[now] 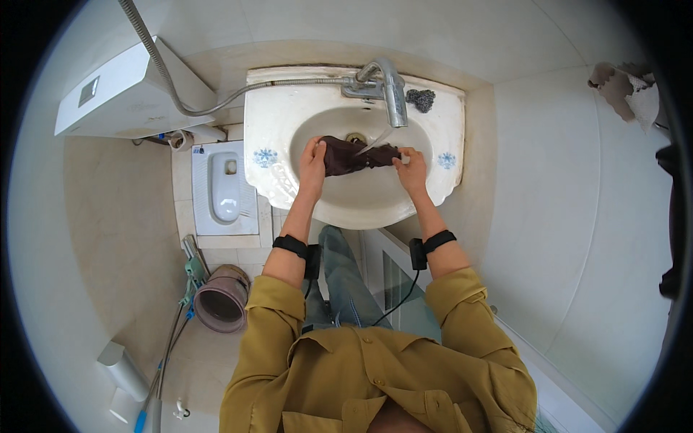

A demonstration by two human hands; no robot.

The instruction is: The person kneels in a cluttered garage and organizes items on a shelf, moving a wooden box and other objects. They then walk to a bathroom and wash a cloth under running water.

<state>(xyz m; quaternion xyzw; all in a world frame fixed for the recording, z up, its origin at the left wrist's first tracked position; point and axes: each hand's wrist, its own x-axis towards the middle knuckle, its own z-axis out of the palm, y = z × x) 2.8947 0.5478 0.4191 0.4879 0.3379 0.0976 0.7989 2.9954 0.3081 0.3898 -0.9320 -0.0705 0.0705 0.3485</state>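
A wet, dark brown piece of cloth (345,157) is stretched sideways between my hands over the basin of the white sink (268,123). My left hand (312,167) is closed on its left end, with the thumb on top. At the other end, my right hand (411,172) pinches the narrower edge between thumb and fingers. From the chrome faucet (394,97) a thin stream of water runs down onto the middle of the cloth. The drain (355,138) shows just behind the cloth. What kind of garment or rag this is, I cannot tell.
A steel scouring pad (420,100) sits on the sink's back right ledge. A metal hose (281,83) runs left from the faucet. Left of the sink are a squat toilet (225,189), a white box-shaped unit (123,97), a brownish bucket (221,302) and mop handles (172,335).
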